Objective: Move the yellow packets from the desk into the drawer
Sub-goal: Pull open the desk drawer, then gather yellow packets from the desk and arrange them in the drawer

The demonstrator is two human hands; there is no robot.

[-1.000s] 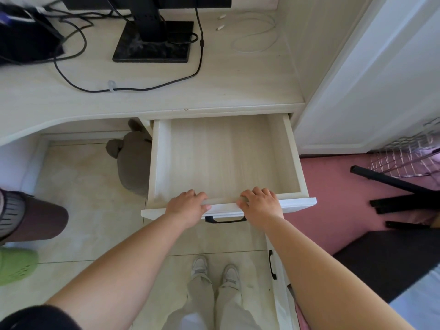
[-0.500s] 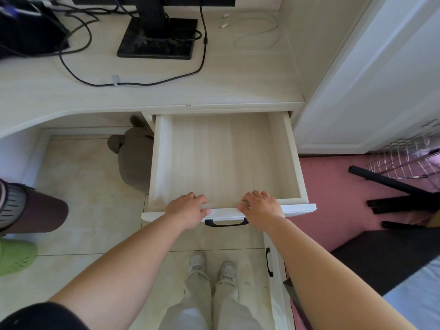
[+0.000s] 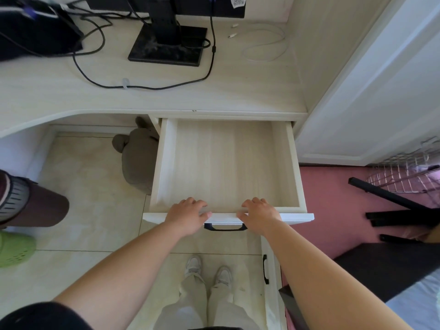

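The pale wooden drawer (image 3: pixel 295 163) under the desk (image 3: pixel 238 91) stands pulled out, and its inside holds nothing. My left hand (image 3: pixel 188 215) and my right hand (image 3: pixel 259 215) both grip the drawer's white front panel, fingers hooked over its top edge, on either side of the black handle (image 3: pixel 225 227). No yellow packets show anywhere in view, on the desk or in the drawer.
On the desk are a black monitor stand (image 3: pixel 166 44), black cables (image 3: pixel 142 86) and a white cable (image 3: pixel 264 47). A grey soft object (image 3: pixel 138 160) lies under the desk. Another person's leg and green shoe (image 3: pixel 14 248) are at the left. A wire rack (image 3: pixel 404 172) stands at the right.
Both hands stay on the drawer front. The view has tilted slightly, so more of the desk's back shows. The drawer's position has hardly changed.
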